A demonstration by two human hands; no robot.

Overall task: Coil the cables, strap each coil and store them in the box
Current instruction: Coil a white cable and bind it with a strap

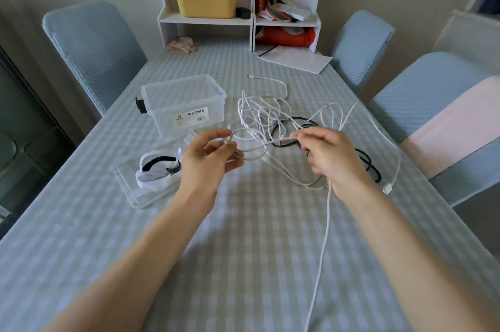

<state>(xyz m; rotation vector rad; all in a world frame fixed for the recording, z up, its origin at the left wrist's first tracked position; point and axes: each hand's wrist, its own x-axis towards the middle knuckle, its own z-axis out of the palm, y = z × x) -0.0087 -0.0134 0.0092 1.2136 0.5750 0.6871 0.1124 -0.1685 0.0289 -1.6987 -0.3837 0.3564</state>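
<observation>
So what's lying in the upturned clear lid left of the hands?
The clear lid holds a loose heap of straps: white straps and at least one black strap. The left hand covers the heap's right end, so the count is unclear.

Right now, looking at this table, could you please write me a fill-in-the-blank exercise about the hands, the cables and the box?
1. Both hands, left hand and right hand, hold a ____ cable.
2. The clear box has no ____ on it.
3. A ____ cable lies tangled with the white ones.
4. The straps lie in the clear lid, to the ____ of the left hand.

Missing words: white; lid; black; left
</observation>
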